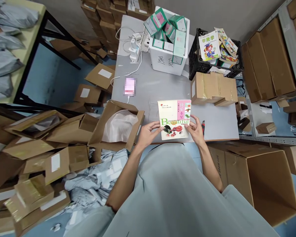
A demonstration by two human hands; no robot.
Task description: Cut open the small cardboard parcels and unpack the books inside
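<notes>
A thin children's book (174,113) with a cream cover, a pink strip and green lettering lies at the near edge of the grey table (160,87). My left hand (148,132) grips its lower left corner, fingers curled around the edge. My right hand (196,129) holds its lower right edge, thumb on the cover. A small red and black cutter (203,125) lies just right of my right hand.
A taped cardboard box (213,88) sits right of the book; behind it a black crate of books (215,52) and a white bin of green boxes (169,38). An open carton (118,126) stands at the table's left. Large open carton (261,184) on the right; cartons litter the floor on the left.
</notes>
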